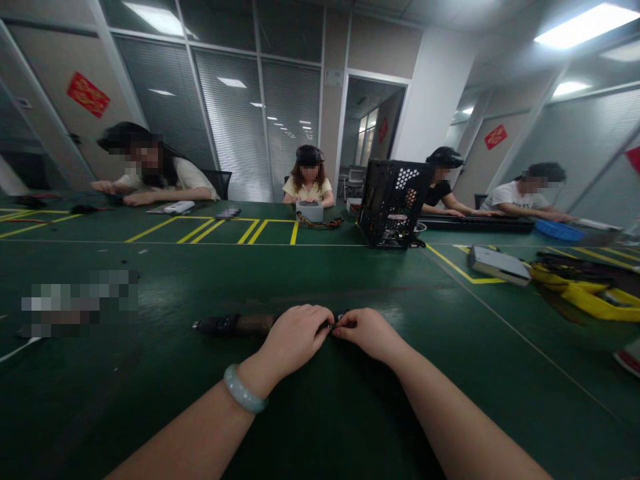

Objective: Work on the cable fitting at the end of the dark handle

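Note:
On the green table [165, 380], my left hand [299, 339] and my right hand [371, 335] meet fingertip to fingertip. Both are closed in a pinch around something small and dark, mostly covered by the fingers. A dark cylindrical tool that looks like an electric screwdriver [253, 325] lies flat just behind my left hand, its metal tip pointing left. My left hand hides its right part. A bit of dark material shows behind the fingertips, and I cannot tell whether it belongs to the tool. A pale green bangle [244, 390] circles my left wrist.
Ahead stands a black computer case [395, 203], with a grey power supply [309, 211] left of it. At right are a silver drive-like box [500, 265] and a yellow tray [595, 297] with cables. A blurred-out item [75, 307] lies left. Several people sit along the far side.

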A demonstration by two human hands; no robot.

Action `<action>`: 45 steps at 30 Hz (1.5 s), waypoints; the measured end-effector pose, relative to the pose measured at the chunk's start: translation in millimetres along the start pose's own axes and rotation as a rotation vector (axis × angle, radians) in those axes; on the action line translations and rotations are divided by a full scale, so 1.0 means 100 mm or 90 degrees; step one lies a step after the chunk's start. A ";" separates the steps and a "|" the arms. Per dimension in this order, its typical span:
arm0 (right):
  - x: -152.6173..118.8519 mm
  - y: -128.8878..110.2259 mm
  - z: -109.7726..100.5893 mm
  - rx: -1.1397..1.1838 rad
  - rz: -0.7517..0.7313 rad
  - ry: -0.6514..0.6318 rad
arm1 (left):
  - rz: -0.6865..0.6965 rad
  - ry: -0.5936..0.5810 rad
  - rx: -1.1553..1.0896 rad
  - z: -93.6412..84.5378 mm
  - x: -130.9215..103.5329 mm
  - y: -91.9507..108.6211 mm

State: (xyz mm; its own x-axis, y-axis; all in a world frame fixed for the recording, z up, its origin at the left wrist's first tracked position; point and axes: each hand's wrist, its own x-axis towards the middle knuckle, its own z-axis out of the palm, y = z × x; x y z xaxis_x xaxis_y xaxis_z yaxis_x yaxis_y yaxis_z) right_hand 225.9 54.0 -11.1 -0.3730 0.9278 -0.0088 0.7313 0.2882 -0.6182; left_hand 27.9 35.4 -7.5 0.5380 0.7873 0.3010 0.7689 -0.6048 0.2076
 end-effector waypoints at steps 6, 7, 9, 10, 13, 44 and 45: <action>0.01 0.00 0.01 0.004 0.010 -0.010 | -0.009 0.003 -0.006 0.00 0.00 0.00; 0.01 0.01 0.01 0.005 0.012 -0.009 | -0.010 0.004 -0.007 0.00 0.00 0.00; 0.01 0.02 0.01 0.006 0.012 -0.007 | -0.009 0.004 -0.008 0.00 0.00 0.01; 0.01 0.02 0.01 0.007 0.011 -0.006 | -0.007 0.003 -0.008 0.00 0.00 0.01; 0.01 0.02 0.01 0.007 0.006 -0.004 | -0.002 0.000 -0.007 0.00 -0.01 0.00; -0.01 0.00 -0.01 0.016 0.007 -0.004 | 0.003 0.004 -0.010 0.00 0.00 0.00; -0.01 0.00 -0.01 0.014 0.008 -0.005 | 0.005 0.001 -0.010 0.00 0.00 0.00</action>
State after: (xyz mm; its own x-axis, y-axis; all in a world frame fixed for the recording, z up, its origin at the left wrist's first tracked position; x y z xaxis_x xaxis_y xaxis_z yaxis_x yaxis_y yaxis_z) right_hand 226.6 53.0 -10.3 -0.3689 0.9292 -0.0228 0.7229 0.2714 -0.6354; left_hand 27.7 35.7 -7.5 0.5431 0.7828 0.3037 0.7592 -0.6123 0.2206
